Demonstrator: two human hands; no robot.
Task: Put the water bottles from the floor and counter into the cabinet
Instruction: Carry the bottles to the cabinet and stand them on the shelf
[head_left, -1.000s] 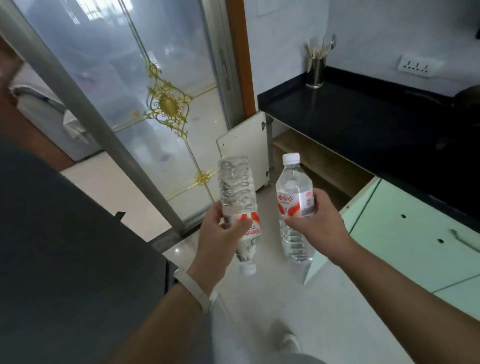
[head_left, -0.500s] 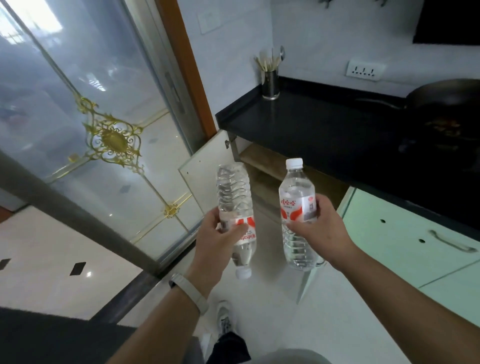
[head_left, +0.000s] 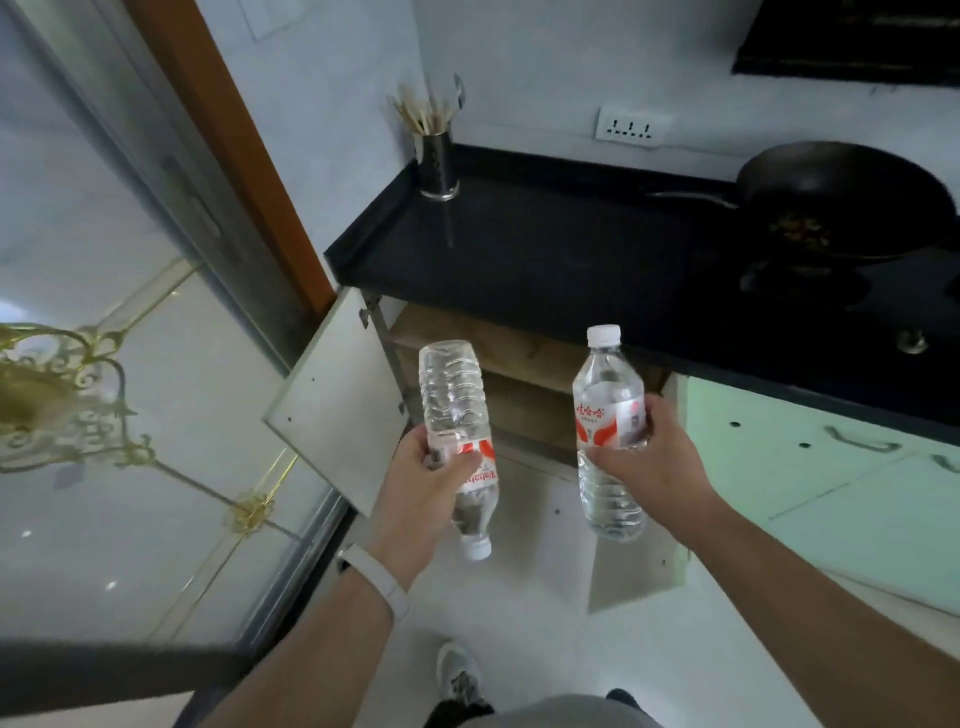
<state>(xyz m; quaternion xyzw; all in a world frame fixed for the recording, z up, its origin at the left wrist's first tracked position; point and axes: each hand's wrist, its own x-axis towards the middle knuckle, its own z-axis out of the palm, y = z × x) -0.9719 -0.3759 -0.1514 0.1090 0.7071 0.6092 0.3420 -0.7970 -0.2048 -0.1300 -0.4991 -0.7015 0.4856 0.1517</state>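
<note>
- The left hand (head_left: 423, 486) grips one water bottle (head_left: 457, 415) around its label, cap pointing down.
- The right hand (head_left: 657, 457) grips the other bottle (head_left: 605, 410) at its label, cap up.
- Both bottles are held in front of the open cabinet (head_left: 519, 374).

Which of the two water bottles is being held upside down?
The bottle in the left hand: that left bottle has its white cap pointing down toward the floor. The right bottle, in the right hand, stands upright with its cap on top.
</note>
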